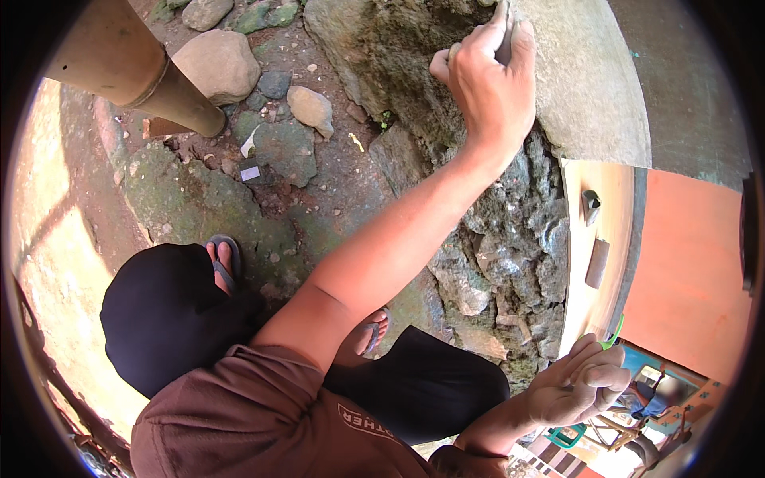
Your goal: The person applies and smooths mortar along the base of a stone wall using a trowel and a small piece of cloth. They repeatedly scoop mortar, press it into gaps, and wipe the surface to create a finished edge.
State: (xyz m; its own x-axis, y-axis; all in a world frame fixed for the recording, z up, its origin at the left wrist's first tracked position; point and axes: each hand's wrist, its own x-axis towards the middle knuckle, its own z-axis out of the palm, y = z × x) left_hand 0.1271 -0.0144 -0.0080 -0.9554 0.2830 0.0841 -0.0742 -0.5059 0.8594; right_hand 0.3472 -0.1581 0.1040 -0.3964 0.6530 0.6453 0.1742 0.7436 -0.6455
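Note:
My left hand (490,80) reaches up to the top edge, over the rough stone face and the pale rounded slab (594,88). Its fingers are closed in a pinch, greyish with dust; a dark grey patch shows between thumb and fingers, but what it is cannot be made out. At the lower right is my right hand (578,382), its dusty fingers curled in. Whatever they may hold is hidden. A thin green strip (613,332) shows just past its fingertips; whether the hand touches it I cannot tell.
Beside the stones runs a pale board (586,263) bearing two small dark pieces, below an orange panel (685,263). A bamboo post (151,72) stands upper left among loose rocks (217,68). My sandalled feet rest on stony ground. Another person (657,398) is in the background, lower right.

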